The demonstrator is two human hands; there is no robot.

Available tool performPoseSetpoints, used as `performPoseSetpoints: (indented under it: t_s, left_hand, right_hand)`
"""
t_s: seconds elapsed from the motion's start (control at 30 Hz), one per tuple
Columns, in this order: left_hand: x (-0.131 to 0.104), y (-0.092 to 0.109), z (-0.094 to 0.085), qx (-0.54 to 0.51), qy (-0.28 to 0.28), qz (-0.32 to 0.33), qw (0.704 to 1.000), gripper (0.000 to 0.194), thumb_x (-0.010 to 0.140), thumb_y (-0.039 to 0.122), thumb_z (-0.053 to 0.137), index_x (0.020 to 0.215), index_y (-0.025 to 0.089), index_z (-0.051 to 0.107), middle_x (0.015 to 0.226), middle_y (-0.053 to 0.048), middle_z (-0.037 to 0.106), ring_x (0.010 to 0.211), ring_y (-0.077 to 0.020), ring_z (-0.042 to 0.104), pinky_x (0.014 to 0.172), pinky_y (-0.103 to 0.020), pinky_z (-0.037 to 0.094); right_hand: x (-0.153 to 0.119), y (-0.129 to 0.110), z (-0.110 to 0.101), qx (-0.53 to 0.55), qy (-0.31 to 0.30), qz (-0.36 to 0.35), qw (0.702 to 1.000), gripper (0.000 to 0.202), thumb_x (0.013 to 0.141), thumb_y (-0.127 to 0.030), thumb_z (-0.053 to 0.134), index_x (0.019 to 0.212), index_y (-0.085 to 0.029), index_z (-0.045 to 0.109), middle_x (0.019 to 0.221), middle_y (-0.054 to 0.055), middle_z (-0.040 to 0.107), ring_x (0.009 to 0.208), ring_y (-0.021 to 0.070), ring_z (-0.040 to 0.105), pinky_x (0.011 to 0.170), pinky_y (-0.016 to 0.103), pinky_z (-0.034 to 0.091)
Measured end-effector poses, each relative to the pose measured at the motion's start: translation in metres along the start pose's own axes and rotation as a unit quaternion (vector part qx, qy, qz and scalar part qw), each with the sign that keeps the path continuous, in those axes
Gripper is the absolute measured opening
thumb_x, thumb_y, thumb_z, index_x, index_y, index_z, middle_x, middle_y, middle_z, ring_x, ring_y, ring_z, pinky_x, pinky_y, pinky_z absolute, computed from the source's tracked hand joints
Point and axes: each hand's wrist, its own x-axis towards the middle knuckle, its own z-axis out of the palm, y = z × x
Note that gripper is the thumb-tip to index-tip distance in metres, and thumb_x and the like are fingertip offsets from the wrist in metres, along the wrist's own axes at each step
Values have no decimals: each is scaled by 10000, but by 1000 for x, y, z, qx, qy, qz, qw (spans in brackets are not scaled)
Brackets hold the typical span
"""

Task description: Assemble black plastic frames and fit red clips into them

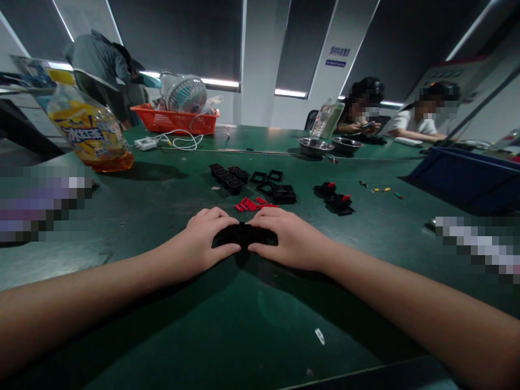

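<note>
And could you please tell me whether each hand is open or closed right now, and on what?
Left hand: closed, its fingers holding a black part.
Right hand: closed, holding the same part from the other side.

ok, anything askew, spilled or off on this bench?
No spill or damage visible. A white scrap lies alone near the front edge of the green table, well away from the red pieces: looks like litter. The drink bottle seems to lean, probably lens distortion.

i observe dim room lighting, bright strips below the window blinds, soft shadows across the bench (170, 346), and wide-angle edge distortion.
</note>
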Motion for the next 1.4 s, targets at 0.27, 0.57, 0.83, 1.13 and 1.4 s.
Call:
performPoseSetpoints:
  t_s: [0.27, 0.57, 0.83, 1.13, 1.4]
  left_hand:
    - [0, 0, -1, -5, 3, 4, 1000, 388, 847, 423, 602, 1157, 194, 647, 1161, -112, 612, 1105, -317, 515, 1003, -509, 414]
    - [0, 1, -1, -5, -1, 4, 1000, 359, 849, 391, 603, 1143, 190, 649, 1156, -111, 608, 1099, -311, 512, 995, -508, 423]
    - [0, 0, 0, 0, 6, 6, 1000, 367, 849, 397, 605, 1149, 190, 647, 1153, -111, 615, 1094, -310, 517, 988, -494, 419]
    - [0, 0, 0, 0, 3, 4, 1000, 363, 846, 406, 606, 1140, 197, 651, 1158, -109, 607, 1101, -313, 512, 994, -501, 422]
    - [0, -1, 0, -3, 5, 7, 1000, 374, 847, 414, 604, 1148, 198, 651, 1153, -107, 611, 1104, -313, 512, 1000, -501, 418]
  right_hand:
    - [-1, 1, 1, -1, 1, -7, 1000, 245, 880, -278, 653, 1057, -114, 697, 1019, 116, 684, 937, 226, 629, 854, 381, 515]
    - [0, 0, -1, -3, -6, -1, 1000, 224, 874, -261, 660, 1036, -115, 709, 1032, 122, 687, 944, 227, 633, 855, 376, 512]
    - [0, 1, 1, -9, 3, -6, 1000, 234, 875, -276, 663, 1050, -125, 702, 1032, 116, 683, 948, 225, 630, 860, 384, 512]
    - [0, 0, 0, -4, -4, -5, 1000, 254, 877, -268, 656, 1064, -104, 702, 1033, 124, 687, 948, 231, 631, 862, 383, 514]
    - [0, 2, 0, -5, -3, -8, 1000, 236, 876, -266, 657, 1048, -109, 697, 1013, 116, 683, 938, 225, 625, 853, 376, 515]
